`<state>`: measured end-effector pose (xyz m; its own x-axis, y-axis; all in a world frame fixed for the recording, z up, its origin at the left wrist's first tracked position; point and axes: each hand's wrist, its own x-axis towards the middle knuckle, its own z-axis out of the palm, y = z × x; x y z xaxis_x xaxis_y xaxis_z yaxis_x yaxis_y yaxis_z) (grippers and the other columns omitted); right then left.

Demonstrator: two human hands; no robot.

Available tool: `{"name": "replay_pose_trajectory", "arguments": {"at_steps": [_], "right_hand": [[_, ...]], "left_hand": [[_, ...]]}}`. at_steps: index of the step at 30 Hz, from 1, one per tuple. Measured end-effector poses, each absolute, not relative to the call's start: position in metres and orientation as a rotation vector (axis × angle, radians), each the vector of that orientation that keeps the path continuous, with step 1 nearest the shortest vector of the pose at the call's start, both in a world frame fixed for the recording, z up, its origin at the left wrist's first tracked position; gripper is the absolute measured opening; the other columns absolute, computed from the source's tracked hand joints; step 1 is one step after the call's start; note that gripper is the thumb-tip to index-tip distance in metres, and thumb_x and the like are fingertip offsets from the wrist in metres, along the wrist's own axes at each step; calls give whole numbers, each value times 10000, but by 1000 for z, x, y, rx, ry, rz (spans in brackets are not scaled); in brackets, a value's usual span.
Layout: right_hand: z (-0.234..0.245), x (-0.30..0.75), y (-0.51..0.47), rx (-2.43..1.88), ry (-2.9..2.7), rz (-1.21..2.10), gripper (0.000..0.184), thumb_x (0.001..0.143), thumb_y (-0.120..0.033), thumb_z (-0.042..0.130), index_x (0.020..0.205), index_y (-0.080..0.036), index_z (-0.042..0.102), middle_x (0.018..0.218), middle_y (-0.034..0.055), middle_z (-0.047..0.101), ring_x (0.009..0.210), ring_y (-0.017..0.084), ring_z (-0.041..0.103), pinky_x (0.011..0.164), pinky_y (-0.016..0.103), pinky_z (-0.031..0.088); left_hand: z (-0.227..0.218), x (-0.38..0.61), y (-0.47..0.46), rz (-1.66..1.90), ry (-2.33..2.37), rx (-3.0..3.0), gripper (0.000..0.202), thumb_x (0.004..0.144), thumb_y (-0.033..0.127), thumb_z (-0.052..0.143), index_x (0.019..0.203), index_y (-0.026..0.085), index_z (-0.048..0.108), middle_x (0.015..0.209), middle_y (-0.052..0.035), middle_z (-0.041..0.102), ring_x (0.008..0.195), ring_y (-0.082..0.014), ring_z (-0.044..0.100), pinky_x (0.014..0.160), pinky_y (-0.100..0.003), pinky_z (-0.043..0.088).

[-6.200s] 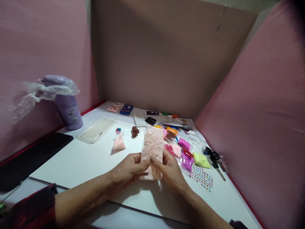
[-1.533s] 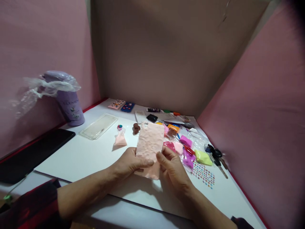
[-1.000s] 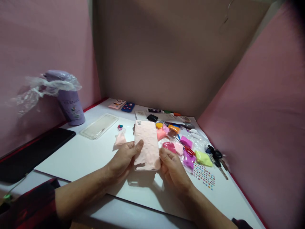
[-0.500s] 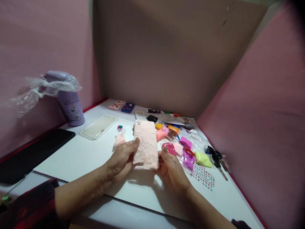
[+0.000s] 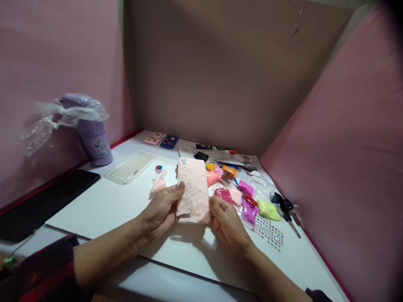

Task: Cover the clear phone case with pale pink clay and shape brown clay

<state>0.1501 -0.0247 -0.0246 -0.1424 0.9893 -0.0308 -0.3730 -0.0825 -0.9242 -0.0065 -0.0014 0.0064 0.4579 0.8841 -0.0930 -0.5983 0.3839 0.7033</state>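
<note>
A phone case point(image 5: 193, 191) coated in pale pink clay is held upright above the white board, its camera hole at the top left. The clay surface looks lumpy, more so near the lower edge. My left hand point(image 5: 162, 209) grips the case's left side, thumb on the front and fingers behind. At the lower right edge, my right hand point(image 5: 228, 220) pinches the case, its thumb lying along the side. Behind my left hand lies a small bag of pale pink clay point(image 5: 159, 183), with a little red and blue piece point(image 5: 158, 168) beyond it.
Bagged coloured clay point(image 5: 248, 209) crowds the right side, near a sheet of stick-on gems point(image 5: 270, 233) and scissors point(image 5: 285, 205). On the left are a clear case point(image 5: 130, 167), a purple tumbler point(image 5: 94, 138) and a black slab point(image 5: 47, 205). Two decorated cases point(image 5: 169, 141) lie at the back.
My right thumb has come down from its raised position onto the case's right edge. The case and my left hand have hardly moved.
</note>
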Motion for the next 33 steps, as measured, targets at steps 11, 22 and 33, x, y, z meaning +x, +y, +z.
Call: {"name": "replay_pose_trajectory", "arguments": {"at_steps": [11,22,33], "right_hand": [[-22,149,-26,-975,-1088,1398,289,658,-335,787,742,-164,570,616,-20,592,533,107,520,520,232,403],[-25,146,-26,-900,-952,1536,384,572,-267,843,855,-171,602,751,36,690,659,176,645,624,296,493],[-26,143,-24,-843,-937,1546,430,610,-255,818,989,-176,631,968,83,709,849,244,672,801,392,504]], "left_hand": [[4,-7,-2,962,445,682,400,893,333,513,1222,108,543,1039,-150,690,921,-256,653,875,-398,464],[10,-5,-4,936,491,689,373,872,313,546,1184,115,593,912,-131,714,891,-263,653,848,-400,478],[0,-3,-5,896,440,698,359,853,321,577,1090,55,623,883,-157,713,836,-251,664,804,-367,481]]}}
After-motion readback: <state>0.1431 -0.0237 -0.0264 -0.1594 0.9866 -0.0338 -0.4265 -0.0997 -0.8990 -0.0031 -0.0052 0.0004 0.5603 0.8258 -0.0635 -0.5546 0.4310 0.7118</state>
